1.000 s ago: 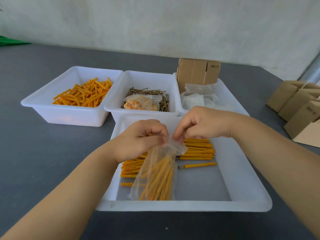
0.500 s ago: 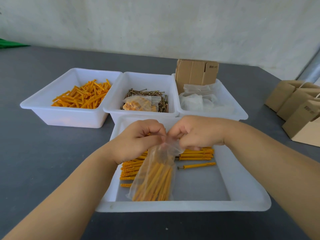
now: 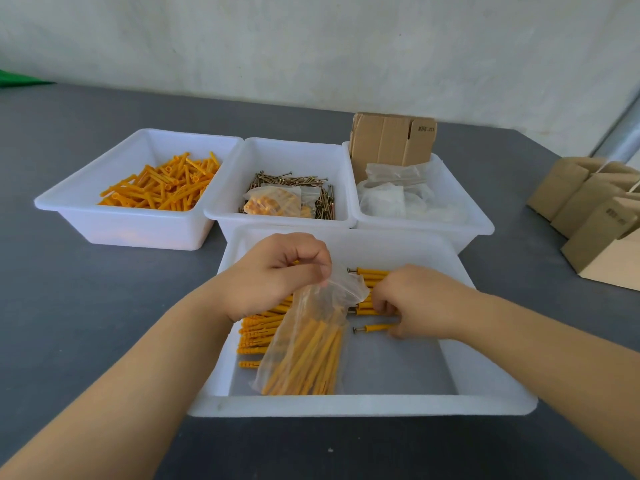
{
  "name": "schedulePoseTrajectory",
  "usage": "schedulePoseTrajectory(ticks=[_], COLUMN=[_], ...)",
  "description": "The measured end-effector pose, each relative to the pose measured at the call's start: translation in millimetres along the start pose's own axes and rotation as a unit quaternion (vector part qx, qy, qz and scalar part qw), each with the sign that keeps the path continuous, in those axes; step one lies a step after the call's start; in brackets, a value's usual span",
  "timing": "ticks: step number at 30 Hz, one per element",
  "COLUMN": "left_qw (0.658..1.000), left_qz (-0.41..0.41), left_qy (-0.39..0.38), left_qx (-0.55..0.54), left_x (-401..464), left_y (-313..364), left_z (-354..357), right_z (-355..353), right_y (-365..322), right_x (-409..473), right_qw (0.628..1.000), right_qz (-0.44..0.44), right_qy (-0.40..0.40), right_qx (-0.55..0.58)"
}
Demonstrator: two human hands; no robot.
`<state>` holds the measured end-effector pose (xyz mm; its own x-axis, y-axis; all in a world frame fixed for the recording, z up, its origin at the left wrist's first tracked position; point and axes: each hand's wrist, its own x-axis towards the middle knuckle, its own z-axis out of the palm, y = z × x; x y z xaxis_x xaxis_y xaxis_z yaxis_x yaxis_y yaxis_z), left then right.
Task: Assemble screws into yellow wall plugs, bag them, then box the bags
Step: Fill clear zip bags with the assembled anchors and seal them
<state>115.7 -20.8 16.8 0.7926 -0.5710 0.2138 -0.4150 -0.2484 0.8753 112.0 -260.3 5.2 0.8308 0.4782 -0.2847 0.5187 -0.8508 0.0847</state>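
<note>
Bag (image 3: 311, 341) mouth pinched by left hand (image 3: 273, 275).

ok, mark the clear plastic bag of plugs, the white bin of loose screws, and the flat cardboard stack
clear plastic bag of plugs (image 3: 304, 344), head view, mid-body over the plugs
white bin of loose screws (image 3: 277, 147), head view, back wall
flat cardboard stack (image 3: 384, 140), head view, front face

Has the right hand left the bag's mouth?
Yes. The right hand dropped right, off the bag, onto assembled plugs in the near tray.
</note>
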Motion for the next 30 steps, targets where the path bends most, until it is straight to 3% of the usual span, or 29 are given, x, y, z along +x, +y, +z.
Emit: schedulePoseTrajectory(ticks=[11,23,27,30], left_qw=[1.000,1.000,1.000,1.000], left_qz=[0.009,0.010,-0.002,-0.004], left_qy=[0.000,0.000,0.002,-0.003], left_qx=[0.004,0.006,0.004,0.007], left_x=[0,1,1,1], left_y=[0,-1,-1,-1], left_z=[1,1,1,0], right_z=[3,2,-24,-51], right_y=[-10,-18,0,17], right_x=[2,-2,-11,-20], right_qw=[0.998,0.999,0.997,0.957], right_qz=[-0.010,-0.021,0.024,0.078], right_qy=[0.007,-0.014,0.021,0.071], right_qx=[-0.058,-0.048,0.075,0.271])
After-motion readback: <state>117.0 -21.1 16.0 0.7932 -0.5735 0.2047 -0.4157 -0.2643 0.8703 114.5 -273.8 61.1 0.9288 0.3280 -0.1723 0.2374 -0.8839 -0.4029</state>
